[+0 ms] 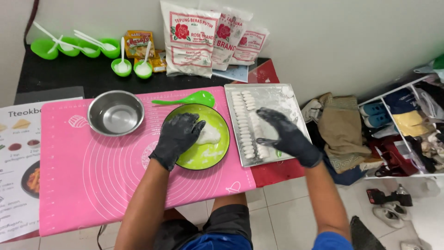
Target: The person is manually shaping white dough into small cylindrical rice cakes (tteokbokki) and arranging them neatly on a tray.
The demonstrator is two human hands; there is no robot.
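Both my hands wear black gloves dusted with flour. My left hand (pixel 178 136) rests in a green plate (pixel 217 155), fingers touching a lump of white dough (pixel 210 134). My right hand (pixel 282 132) hovers with fingers spread over a metal tray (pixel 277 95) that holds rows of small white dough pieces (pixel 244 120). Whether the right hand touches the pieces I cannot tell. The plate sits on a pink silicone mat (pixel 92 180).
An empty steel bowl (pixel 115 112) and a green spoon (pixel 187 99) lie on the mat. Flour bags (pixel 189 39), small green bowls with white spoons (pixel 122 67) stand at the back. Clothes and a shelf (pixel 397 129) are at the right. A printed sheet (pixel 16 162) lies left.
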